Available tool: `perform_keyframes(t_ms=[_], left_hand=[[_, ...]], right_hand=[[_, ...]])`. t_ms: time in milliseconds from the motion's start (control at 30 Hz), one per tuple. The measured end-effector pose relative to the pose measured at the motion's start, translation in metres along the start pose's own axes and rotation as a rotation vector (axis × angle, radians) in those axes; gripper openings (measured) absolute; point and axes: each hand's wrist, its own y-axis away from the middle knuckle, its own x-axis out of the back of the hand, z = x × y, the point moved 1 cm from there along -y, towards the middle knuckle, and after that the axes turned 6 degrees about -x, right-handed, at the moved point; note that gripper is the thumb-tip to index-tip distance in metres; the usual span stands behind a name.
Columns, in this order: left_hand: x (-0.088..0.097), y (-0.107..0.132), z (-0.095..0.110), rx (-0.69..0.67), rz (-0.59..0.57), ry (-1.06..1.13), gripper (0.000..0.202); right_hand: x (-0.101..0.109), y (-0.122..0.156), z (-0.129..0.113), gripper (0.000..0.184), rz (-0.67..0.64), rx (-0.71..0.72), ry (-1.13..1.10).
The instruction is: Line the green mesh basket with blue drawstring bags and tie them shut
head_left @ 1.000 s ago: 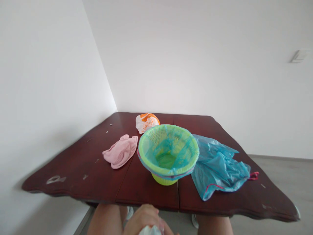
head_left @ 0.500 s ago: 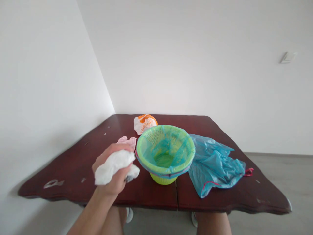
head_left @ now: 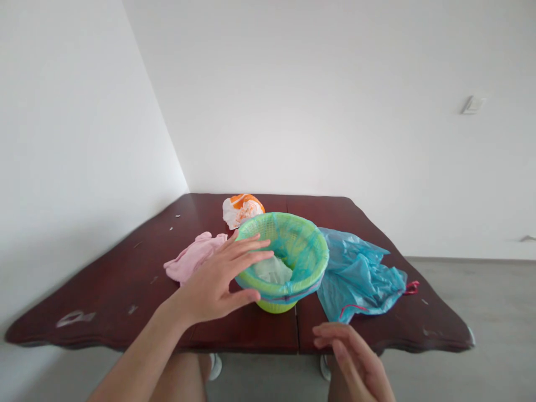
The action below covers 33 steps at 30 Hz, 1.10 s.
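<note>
A green mesh wastebasket [head_left: 274, 307] stands on the table, lined with a thin blue plastic bag [head_left: 307, 254] folded over its rim. Inside it lies a crumpled white wad [head_left: 273, 271], seen partly through the liner; its kind I cannot make out. My left hand [head_left: 221, 279] hovers at the basket's left rim, fingers stretched and apart, holding nothing. My right hand [head_left: 354, 357] is near the table's front edge, fingers loosely bent and apart, with nothing visible in it. To the basket's right a second blue plastic bag [head_left: 362, 273] with a red drawstring lies spread out.
A pink cloth [head_left: 195, 258] lies left of the basket, partly behind my left hand. Behind the basket sits a crumpled white and orange plastic bag [head_left: 243, 211]. The dark red wooden table [head_left: 125, 296] meets white walls at the left and back.
My left hand has let go of the white wad, which now lies in the basket, and its fingers have spread. My right hand has come into view at the lower right.
</note>
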Motion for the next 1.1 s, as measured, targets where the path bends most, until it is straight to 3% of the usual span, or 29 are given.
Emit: perform_keyframes(t_ms=[67,167,233,300,400,567,667,867,967,1100], left_hand=[[-0.011,0.021,-0.006,-0.120,0.189,-0.119,0.081],[-0.045,0.052,-0.018,-0.301,0.518,-0.300,0.066],[-0.068,0.064,-0.026,-0.344,0.595,-0.381,0.054],[-0.083,0.067,-0.030,-0.305,0.622,-0.447,0.043],[-0.087,0.060,-0.031,-0.227,0.688,-0.453,0.031],[-0.075,0.048,-0.022,-0.302,0.555,-0.336,0.017],[-0.067,0.043,-0.013,-0.294,0.553,-0.198,0.018],[-0.047,0.015,0.005,-0.144,0.481,0.061,0.013],[-0.034,0.000,0.000,-0.014,0.456,0.058,0.006],[-0.016,-0.012,-0.029,0.119,0.372,0.080,0.022]], right_hand=[[0.009,-0.014,-0.002,0.024,0.136,0.170,0.158],[0.010,-0.041,-0.002,0.037,0.244,0.493,0.387],[0.005,-0.060,0.001,0.049,0.242,0.683,0.534],[-0.001,-0.077,0.002,0.056,0.252,0.814,0.640],[-0.009,-0.096,-0.002,0.053,0.299,0.905,0.707],[-0.013,-0.108,-0.025,0.034,0.285,0.963,0.751],[-0.007,-0.107,-0.041,0.028,0.188,0.951,0.731],[0.009,-0.118,-0.080,0.022,-0.069,0.860,0.684],[0.016,-0.136,-0.099,0.016,-0.126,0.784,0.684],[0.037,-0.173,-0.110,0.023,-0.134,0.724,0.828]])
